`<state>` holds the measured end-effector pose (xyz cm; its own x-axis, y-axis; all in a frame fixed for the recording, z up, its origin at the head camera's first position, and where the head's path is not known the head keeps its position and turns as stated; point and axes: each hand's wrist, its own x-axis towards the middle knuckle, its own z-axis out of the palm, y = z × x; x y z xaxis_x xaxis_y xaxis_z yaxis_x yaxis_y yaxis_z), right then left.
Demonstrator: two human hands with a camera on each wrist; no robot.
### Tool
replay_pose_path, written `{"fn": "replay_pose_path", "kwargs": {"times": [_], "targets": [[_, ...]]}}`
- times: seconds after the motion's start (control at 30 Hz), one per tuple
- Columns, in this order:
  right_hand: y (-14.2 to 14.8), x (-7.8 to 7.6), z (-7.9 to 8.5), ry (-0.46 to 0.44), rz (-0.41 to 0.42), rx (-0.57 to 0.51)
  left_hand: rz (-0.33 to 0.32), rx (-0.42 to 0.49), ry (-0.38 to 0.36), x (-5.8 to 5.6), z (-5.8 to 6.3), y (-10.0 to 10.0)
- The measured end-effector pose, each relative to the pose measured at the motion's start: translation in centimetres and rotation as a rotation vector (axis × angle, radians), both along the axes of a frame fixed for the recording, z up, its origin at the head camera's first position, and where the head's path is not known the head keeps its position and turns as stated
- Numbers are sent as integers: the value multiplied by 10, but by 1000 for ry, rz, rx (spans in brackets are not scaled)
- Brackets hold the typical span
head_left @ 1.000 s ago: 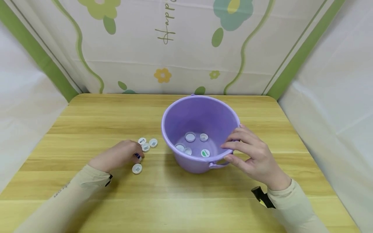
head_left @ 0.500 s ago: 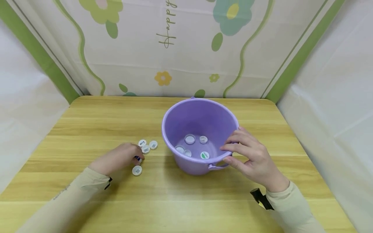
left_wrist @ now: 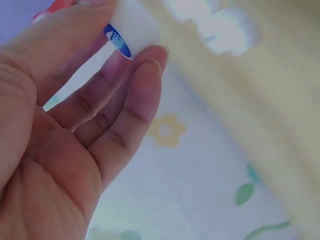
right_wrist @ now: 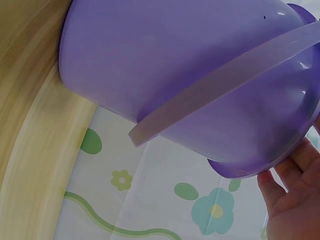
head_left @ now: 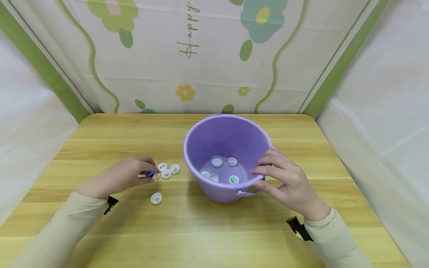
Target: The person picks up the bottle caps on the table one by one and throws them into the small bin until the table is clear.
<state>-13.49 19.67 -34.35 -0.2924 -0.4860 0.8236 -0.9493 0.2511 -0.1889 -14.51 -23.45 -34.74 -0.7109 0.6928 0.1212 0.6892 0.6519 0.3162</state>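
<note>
My left hand (head_left: 122, 174) is just left of a small cluster of caps, pinching a white cap with a blue printed top (left_wrist: 135, 30) between thumb and fingers. Something red (left_wrist: 55, 7) shows behind the thumb in the left wrist view; its kind is unclear. My right hand (head_left: 289, 182) grips the rim of a purple bucket (head_left: 228, 136), fingers over the inside and thumb outside. Several round white and clear caps lie on the bucket floor, one with a green mark (head_left: 234, 179). The right wrist view shows the bucket's outer side and its handle (right_wrist: 200, 100).
White caps lie on the wooden table (head_left: 214, 230) left of the bucket: a cap with a square mark (head_left: 165, 174), two beside it, and a lone cap (head_left: 156, 198) nearer the front. A flower-printed cloth (head_left: 214, 67) hangs behind the table.
My left hand has drawn back to the left, bringing the blue-topped cap with it from beside the cluster. The right hand stays on the bucket rim.
</note>
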Motion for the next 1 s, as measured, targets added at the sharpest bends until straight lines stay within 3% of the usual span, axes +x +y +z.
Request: {"fn": "replay_pose_path", "kwargs": {"times": [0.23,0.47,0.7,1.0], "targets": [[1,1,3,2,-3,1,-62,75,292,5,50,4],[1,3,4,0,-1,0,-144,107,436,16,92,19],[1,3,5,4,-2,0,-180,67,428,23,124,49],[-1,3,6,-3,4,8,-207,5,330,9,147,86]]}}
